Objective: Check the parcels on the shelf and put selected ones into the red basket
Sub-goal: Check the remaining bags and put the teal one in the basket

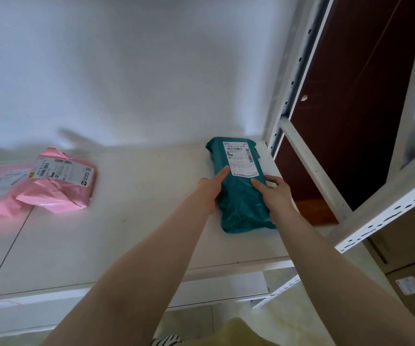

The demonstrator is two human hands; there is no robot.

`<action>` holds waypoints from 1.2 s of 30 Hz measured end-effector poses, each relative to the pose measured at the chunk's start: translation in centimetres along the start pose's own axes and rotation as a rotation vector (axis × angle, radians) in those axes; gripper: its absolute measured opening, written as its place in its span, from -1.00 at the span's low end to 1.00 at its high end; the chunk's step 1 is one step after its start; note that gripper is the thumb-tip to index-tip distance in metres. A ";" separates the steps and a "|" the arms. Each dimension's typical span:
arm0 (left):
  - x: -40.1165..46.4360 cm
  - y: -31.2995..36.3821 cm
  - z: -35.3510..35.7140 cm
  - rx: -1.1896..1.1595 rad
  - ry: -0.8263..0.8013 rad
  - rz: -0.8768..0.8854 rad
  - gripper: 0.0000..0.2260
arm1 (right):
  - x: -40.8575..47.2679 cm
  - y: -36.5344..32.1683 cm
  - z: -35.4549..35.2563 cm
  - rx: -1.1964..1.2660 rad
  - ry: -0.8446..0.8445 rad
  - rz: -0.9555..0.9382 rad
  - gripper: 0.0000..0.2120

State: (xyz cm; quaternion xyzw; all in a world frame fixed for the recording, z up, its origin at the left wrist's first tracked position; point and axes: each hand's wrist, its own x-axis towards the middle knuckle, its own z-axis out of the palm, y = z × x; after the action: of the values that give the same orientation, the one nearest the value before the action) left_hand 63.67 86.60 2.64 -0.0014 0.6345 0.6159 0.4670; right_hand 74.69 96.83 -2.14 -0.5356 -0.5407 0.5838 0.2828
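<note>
— On the white shelf, far right by the upright: teal parcel, soft poly bag, creased, probably light and a bit slippery. Label faces up.

— Hands?

— Left hand against its left edge, forefinger straight toward the label, the rest tucked at the side. Right hand on the right edge, forefinger laid on top, other fingers curling round the far side; full grip hard to confirm. Best held by both long edges.

— Others?

— Pink parcels well apart, left, blurred. No red basket visible.
</note>
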 end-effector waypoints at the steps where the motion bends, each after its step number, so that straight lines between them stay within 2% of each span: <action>1: 0.1 0.2 -0.4 0.012 0.008 0.013 -0.46 | -0.3 0.0 0.4 0.040 -0.022 -0.011 -0.52; 4: -0.2 1.1 -1.4 0.029 0.012 0.053 -0.57 | -1.4 -0.5 1.6 0.137 -0.074 -0.048 -0.49; 12: -1.7 2.4 -5.2 -0.140 0.100 0.143 -0.52 | -3.7 -1.9 5.0 0.079 -0.139 -0.191 -0.53; 16: -2.7 2.5 -7.0 -0.323 0.202 0.187 -0.48 | -5.5 -2.1 6.9 -0.097 0.005 -0.239 -0.41; 19: -3.5 2.8 -8.3 -0.437 0.277 0.241 -0.52 | -7.5 -2.5 8.2 -0.181 0.103 -0.184 -0.33; 22: -4.5 3.2 -9.5 -0.488 0.311 0.289 -0.51 | -9.8 -2.8 9.7 0.020 -0.043 -0.069 -0.29; 24: -5.3 3.0 -10.1 -0.502 0.283 0.282 -0.51 | -11.7 -3.7 10.6 0.239 -0.202 0.072 -0.44; 26: -6.1 2.4 -10.6 -0.507 0.224 0.267 -0.51 | -13.6 -4.7 11.3 0.343 -0.285 0.117 -0.55; 31: -9.0 0.6 -12.8 -0.488 0.067 0.260 -0.56 | -16.8 -4.8 12.8 0.389 -0.303 0.079 -0.62; 36: -11.2 -0.7 -18.9 -0.405 -0.022 0.244 -0.54 | -21.9 -2.2 14.7 0.455 -0.299 0.005 -0.71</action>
State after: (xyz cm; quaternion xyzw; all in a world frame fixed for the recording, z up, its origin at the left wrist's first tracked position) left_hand 59.30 65.22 5.08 -0.0120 0.4883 0.7825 0.3861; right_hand 66.30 72.65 4.63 -0.3675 -0.4299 0.7635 0.3117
